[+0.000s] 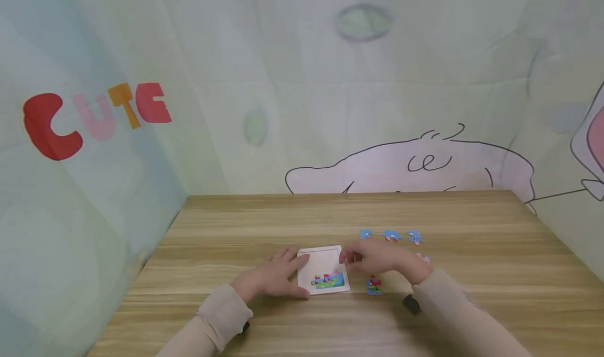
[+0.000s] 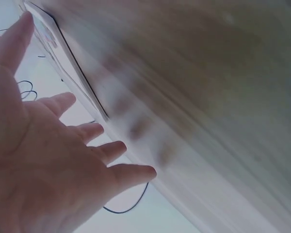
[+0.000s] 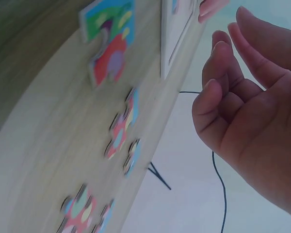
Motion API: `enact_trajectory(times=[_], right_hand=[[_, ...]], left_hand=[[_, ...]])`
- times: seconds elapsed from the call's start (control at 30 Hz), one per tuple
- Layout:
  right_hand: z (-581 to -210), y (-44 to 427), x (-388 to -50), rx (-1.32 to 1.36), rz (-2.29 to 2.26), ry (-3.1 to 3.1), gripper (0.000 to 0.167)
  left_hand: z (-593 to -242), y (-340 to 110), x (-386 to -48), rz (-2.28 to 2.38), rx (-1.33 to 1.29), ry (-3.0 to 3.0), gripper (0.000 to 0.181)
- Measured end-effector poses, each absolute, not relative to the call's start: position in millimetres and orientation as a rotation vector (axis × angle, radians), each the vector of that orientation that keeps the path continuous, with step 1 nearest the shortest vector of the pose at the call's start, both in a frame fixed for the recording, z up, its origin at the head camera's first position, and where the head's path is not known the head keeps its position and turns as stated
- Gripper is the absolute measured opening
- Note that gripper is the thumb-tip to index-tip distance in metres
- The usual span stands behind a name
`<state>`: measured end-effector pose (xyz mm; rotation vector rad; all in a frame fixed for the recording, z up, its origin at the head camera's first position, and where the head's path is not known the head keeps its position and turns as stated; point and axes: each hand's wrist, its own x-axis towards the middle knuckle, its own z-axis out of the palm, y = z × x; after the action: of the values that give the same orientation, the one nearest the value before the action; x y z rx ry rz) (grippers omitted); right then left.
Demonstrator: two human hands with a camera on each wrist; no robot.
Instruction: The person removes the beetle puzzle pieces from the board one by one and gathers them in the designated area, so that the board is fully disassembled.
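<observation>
A white square puzzle tray [image 1: 323, 260] lies on the table, with joined pieces [image 1: 330, 280] of a colourful picture along its lower part. At its left side is my left hand [image 1: 278, 276], the thumb by the lower left corner and the fingers spread near the upper left; nothing is in its grasp in the left wrist view. My right hand [image 1: 375, 256] hovers by the tray's right edge. Its fingers bend loosely and the thumb stays slightly apart, no piece showing between them in the right wrist view [image 3: 247, 92].
Right of the tray lies a green and red puzzle piece [image 1: 375, 285]. Several blue-edged pieces [image 1: 391, 235] sit farther back, and a pinkish piece [image 1: 423, 258] is partly behind my right wrist. Behind the wooden table [image 1: 236, 220] hangs a printed cloth [image 1: 212, 84].
</observation>
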<state>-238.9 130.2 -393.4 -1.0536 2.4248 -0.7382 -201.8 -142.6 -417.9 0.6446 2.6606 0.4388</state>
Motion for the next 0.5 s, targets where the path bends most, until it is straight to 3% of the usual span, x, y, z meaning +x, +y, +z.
enact_trajectory(times=[0.5], right_hand=[[-405,87,-244,-1.054,-0.724,2.373,0.013]], left_hand=[[-419,-131,-199,0.376,0.626,2.696,0.083]])
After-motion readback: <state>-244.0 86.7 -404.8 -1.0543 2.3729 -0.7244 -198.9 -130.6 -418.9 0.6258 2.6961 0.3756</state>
